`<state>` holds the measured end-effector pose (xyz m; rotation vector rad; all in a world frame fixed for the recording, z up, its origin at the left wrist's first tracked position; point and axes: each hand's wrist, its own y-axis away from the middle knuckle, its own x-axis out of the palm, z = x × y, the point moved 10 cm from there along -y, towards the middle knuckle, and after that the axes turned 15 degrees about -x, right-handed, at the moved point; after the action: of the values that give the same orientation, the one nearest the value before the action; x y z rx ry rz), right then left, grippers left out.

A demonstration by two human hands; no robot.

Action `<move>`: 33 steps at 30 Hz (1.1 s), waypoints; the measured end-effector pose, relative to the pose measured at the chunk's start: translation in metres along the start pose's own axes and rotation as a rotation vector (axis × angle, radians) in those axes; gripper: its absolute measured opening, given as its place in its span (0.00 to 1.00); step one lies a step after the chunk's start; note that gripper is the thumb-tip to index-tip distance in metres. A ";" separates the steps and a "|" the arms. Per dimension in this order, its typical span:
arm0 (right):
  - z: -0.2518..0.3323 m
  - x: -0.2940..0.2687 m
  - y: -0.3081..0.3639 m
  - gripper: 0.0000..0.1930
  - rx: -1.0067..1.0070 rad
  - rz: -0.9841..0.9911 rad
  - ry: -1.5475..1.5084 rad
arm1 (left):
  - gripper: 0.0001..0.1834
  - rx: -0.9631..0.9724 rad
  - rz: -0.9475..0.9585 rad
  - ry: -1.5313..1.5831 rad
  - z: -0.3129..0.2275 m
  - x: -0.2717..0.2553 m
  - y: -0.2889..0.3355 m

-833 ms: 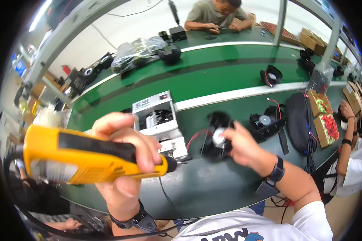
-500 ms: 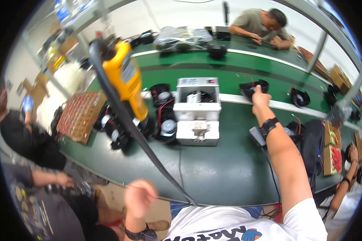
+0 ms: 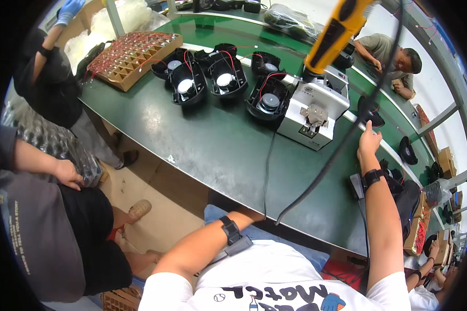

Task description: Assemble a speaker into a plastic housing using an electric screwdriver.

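My right hand (image 3: 369, 142) reaches over the bench with its fingers closed at the near edge of a black speaker housing (image 3: 372, 115). A dark cable passes in front of that housing and hides part of it. My left hand (image 3: 250, 216) is at the bench's front edge, and its fingers are mostly hidden there. A white machine (image 3: 308, 116) with a metal fixture on its front stands between my arms. Over it hangs a yellow and black power tool (image 3: 337, 33). Several black housings with round speakers and red wires, such as this speaker housing (image 3: 269, 101), lie left of the machine.
A divided cardboard box (image 3: 127, 78) of small red-wired parts sits at the bench's far left. A grey device (image 3: 357, 185) lies beside my right forearm. Co-workers are at the left, across the green belt (image 3: 192, 26), and at the far right. A dark cable (image 3: 327, 171) crosses before me.
The view has turned to the left, so the bench appears shifted. My left hand has gone from beside the bench to its front edge. My right hand remains at the black speaker housing.
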<state>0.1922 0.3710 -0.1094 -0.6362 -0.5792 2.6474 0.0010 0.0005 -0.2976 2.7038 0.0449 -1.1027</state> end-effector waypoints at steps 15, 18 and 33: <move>0.002 -0.010 0.001 0.38 -0.182 0.021 -0.082 | 0.12 -0.307 -0.799 -0.498 0.135 -0.204 0.054; 0.020 0.006 0.017 0.37 -0.226 0.070 -0.044 | 0.11 -0.398 -0.987 -0.637 0.144 -0.256 0.083; 0.018 0.000 0.023 0.33 -0.185 0.117 -0.298 | 0.15 -0.946 -0.076 -0.357 0.031 -0.246 0.285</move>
<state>0.1777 0.3458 -0.1051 -0.3331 -0.9051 2.8436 -0.1650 -0.2709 -0.0937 1.6665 0.4781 -1.1655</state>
